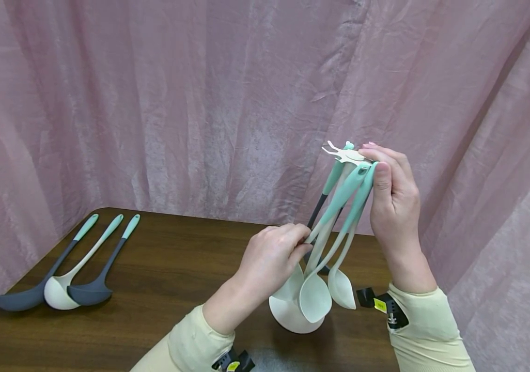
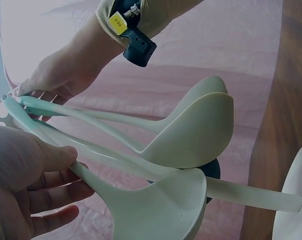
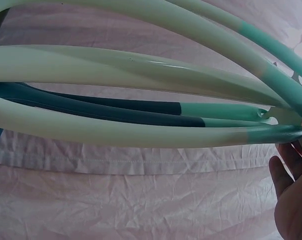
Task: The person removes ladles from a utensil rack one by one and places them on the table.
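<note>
A white utensil stand with a round base (image 1: 295,321) and a hooked top (image 1: 349,155) bears several mint-handled utensils. My left hand (image 1: 271,253) pinches the pale stem of a white ladle (image 2: 160,207) between thumb and fingers; its mint handle leans up against the hooks. At the top of the stand my right hand (image 1: 397,201) grips the hooked rack, its thumb beside a mint handle end (image 1: 371,173). Two more white-bowled utensils, one a spoon-like ladle (image 1: 315,299), hang at the front and right. Dark-stemmed utensils (image 3: 141,107) hang behind, their heads mostly hidden.
Three mint-handled utensils lie at the left of the brown wooden table (image 1: 176,289): a dark grey one (image 1: 23,299), a white ladle (image 1: 58,293) and a dark grey ladle (image 1: 92,293). A pink curtain (image 1: 246,103) hangs behind the table.
</note>
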Motion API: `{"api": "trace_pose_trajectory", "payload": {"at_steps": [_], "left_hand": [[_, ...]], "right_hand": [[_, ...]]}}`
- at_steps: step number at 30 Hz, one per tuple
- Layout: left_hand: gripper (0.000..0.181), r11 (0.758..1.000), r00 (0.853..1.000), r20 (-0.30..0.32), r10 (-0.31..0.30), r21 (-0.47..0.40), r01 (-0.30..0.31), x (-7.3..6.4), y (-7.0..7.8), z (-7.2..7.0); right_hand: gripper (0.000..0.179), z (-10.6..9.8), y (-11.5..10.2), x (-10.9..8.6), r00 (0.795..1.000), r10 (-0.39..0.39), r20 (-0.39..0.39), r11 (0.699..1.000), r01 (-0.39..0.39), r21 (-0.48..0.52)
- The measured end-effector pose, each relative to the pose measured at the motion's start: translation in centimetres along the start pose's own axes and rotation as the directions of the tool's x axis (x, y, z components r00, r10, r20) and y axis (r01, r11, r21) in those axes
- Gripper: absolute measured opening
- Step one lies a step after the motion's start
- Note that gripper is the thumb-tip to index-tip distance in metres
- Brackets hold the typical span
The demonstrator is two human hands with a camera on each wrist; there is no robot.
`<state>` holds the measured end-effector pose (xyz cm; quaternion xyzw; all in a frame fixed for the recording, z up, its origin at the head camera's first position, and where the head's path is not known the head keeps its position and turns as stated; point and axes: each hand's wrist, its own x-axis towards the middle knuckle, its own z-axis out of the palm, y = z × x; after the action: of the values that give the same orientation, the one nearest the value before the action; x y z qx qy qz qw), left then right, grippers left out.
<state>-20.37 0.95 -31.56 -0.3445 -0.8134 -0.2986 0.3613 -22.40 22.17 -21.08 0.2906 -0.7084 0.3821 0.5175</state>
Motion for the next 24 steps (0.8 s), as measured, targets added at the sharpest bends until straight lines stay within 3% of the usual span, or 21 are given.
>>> {"api": "trace_pose_trajectory", "payload": {"at_steps": [10, 24], "left_hand": [[0.016, 1.000, 1.000, -0.004, -0.005, 0.002, 0.005, 0.00, -0.03, -0.15], [0.016, 1.000, 1.000, -0.004, -0.002, 0.002, 0.002, 0.04, 0.08, -0.39]], "right_hand": [[0.030, 0.18, -0.86, 0.19, 1.000, -0.009, 0.001, 1.000, 0.009, 0.006], [0.034, 0.07, -0.37, 0.05, 1.000, -0.011, -0.002, 1.000, 0.011, 0.008]]}}
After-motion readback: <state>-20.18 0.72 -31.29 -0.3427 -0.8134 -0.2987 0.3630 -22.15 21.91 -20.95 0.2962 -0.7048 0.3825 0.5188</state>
